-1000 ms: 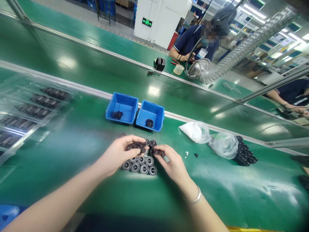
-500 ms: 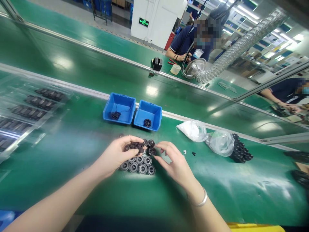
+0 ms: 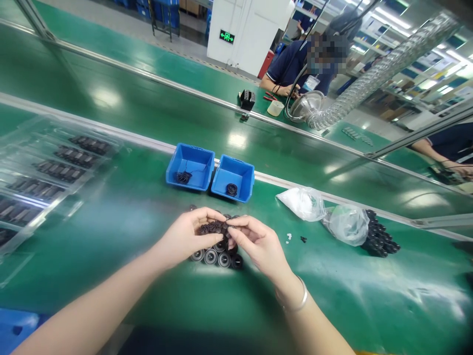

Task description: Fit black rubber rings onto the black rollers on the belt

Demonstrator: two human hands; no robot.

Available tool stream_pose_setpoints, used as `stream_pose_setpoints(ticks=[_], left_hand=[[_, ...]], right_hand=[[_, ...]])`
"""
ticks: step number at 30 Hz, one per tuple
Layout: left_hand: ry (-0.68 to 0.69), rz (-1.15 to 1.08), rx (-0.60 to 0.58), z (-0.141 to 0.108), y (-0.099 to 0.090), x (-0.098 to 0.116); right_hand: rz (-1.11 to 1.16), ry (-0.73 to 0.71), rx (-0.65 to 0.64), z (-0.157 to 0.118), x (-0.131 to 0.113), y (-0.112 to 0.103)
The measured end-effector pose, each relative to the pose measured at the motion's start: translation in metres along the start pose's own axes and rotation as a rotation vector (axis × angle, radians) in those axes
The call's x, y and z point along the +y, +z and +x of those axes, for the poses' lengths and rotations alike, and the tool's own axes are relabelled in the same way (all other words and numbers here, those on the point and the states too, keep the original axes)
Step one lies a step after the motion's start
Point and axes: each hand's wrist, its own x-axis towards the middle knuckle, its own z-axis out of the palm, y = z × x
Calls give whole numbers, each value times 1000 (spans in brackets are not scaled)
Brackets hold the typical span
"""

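Note:
My left hand (image 3: pixel 179 239) is closed around a bunch of small black ridged parts (image 3: pixel 211 227), gripped between thumb and fingers. At the right end of that bunch, the thumb and fingertips of my right hand (image 3: pixel 260 246) pinch a small black part, mostly hidden by the fingers. Below both hands, round grey-and-black parts with ring-shaped tops (image 3: pixel 210 257) stand in close rows on the green bench. My hands cover much of these rows.
Two blue bins (image 3: pixel 190 167) behind my hands hold black cords or rings. To the right lie plastic bags (image 3: pixel 303 203), a pile of black parts (image 3: pixel 380 236) and small white bits (image 3: pixel 288 238). A clear tray (image 3: pixel 59 197) of black parts sits left. Co-workers (image 3: pixel 291 64) sit across the bench.
My right hand has moved left from beside the rows to the bunch in my left hand, and its fingers have closed. The view has shifted slightly.

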Motion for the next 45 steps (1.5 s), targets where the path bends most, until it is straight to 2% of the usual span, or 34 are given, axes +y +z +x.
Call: stream_pose_setpoints(ticks=[3,6,9,11,22,31,37,45], left_hand=[[-52,-93,33,1,-3,2],[-39,-140,78,2,-7,2],[-23,-163,131,2,-11,3],[-24,-185,137,2,-13,4],[-51,-151,139,4,-12,4],[-14,-224,121,4,-14,5],[-43,-143,121,3,-15,6],[-15,-33,125,4,-16,5]], right_hand=[[59,-7,55,2,0,-8],[-223,-127,108,4,2,-13],[-567,-241,-30,4,7,-14],[-660,-275,-107,3,11,-12],[-723,-349,-205,6,11,-6],[-754,-314,-277,10,2,-10],[-812,-331,-279,11,2,-10],[-845,-340,-328,14,-3,-10]])
